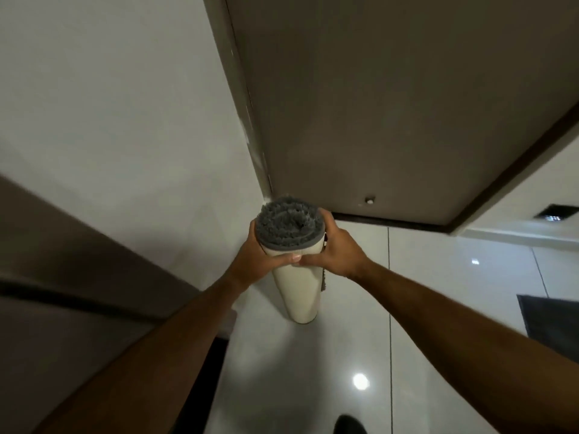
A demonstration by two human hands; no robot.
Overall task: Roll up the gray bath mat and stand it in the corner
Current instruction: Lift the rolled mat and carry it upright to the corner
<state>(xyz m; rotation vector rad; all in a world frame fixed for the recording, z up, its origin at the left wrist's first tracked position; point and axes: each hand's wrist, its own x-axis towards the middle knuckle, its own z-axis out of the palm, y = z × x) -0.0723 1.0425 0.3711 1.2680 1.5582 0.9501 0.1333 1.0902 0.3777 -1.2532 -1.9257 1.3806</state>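
The gray bath mat [297,289] is rolled into a tight tube, its cream backing outside and its shaggy gray pile showing at the top end. It stands upright on the white tiled floor, close to the corner where the white wall meets a brown door. My left hand [255,256] wraps the tube's upper left side. From the right, my right hand [333,252] grips the same upper part, and the thumbs meet at the front. A small flap of gray edge hangs loose on the roll's right side.
The white wall [125,120] is at left and the brown door [391,104] with a small doorstop [370,200] at its base is behind. A brown panel [62,277] juts in at lower left. Another dark mat [551,317] lies at right. My foot [349,426] shows at the bottom.
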